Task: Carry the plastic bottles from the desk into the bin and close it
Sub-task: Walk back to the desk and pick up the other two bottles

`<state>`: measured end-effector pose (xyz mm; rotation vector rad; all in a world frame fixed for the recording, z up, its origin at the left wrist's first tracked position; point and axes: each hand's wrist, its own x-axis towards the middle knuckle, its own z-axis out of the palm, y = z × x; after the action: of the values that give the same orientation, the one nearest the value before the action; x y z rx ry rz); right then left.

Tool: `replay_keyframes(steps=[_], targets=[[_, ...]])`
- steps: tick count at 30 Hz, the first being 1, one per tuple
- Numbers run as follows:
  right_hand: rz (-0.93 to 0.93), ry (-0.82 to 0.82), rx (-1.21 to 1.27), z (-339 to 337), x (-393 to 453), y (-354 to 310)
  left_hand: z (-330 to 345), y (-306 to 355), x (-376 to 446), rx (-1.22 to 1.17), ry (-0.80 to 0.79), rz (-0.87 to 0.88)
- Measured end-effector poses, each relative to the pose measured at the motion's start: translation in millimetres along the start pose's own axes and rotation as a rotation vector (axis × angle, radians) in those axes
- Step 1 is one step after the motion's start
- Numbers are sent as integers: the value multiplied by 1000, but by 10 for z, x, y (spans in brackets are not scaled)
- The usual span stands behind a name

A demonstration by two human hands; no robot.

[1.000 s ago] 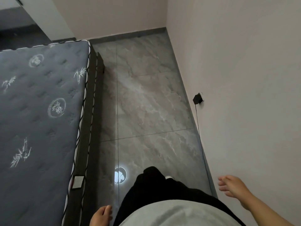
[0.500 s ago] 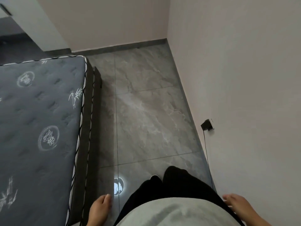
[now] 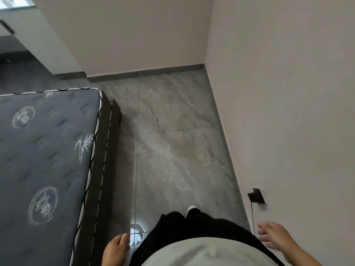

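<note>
No plastic bottle, desk or bin shows in the head view. My left hand [image 3: 115,249] hangs at the bottom beside my hip, fingers loosely curled, holding nothing. My right hand [image 3: 273,237] is at the lower right near the wall, fingers spread and relaxed, empty. I stand on the grey tiled floor [image 3: 172,150] in a narrow passage, with my dark trousers and one white shoe tip [image 3: 192,207] visible below.
A bed with a dark quilted mattress [image 3: 44,160] and dark frame fills the left side. A pale wall [image 3: 288,112] runs along the right, with a black plug and cable [image 3: 256,196] in a low socket. White furniture [image 3: 38,35] stands at the top left.
The view has advanced along the passage; the bed end and far corner are closer, the wall plug has slid toward me. Both hands swing beside me and stay empty.
</note>
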<state>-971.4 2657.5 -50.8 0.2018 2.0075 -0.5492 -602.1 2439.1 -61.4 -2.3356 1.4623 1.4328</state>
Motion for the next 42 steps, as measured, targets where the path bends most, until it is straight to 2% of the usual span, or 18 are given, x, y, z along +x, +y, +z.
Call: replay_keyframes(steps=[4,7,9,13,18,22,26,30,34,39,42], targets=[[-93,6,-72,-21,174,-912,-78,224,160,-54,38,-63],[-119,7,-78,40,369,-1442,-114,437,327,-25,55,-17],[-131,-12,-76,122,498,-1723,-147,650,527,18,48,11],[-102,5,-67,257,739,-2120,-330,1260,1013,-14,49,-94],[-54,1,-91,281,946,-2429,-402,2170,1539,32,26,13],[-28,2,-321,211,1135,-2760,-392,2976,1904,18,-8,105],[-45,110,-358,173,1473,-3226,-290,3651,2273,-32,-1,151],[-23,43,-354,3,1753,-4005,-183,4064,2513,-77,37,101],[-57,-15,-72,-207,1823,-4952,-82,4278,2590,-134,65,-5],[-144,-14,-164,-214,1932,-6027,-57,4511,2646,-215,85,-119],[-164,-41,-213,-133,2072,-6483,-74,4685,2830,-190,87,-107]])
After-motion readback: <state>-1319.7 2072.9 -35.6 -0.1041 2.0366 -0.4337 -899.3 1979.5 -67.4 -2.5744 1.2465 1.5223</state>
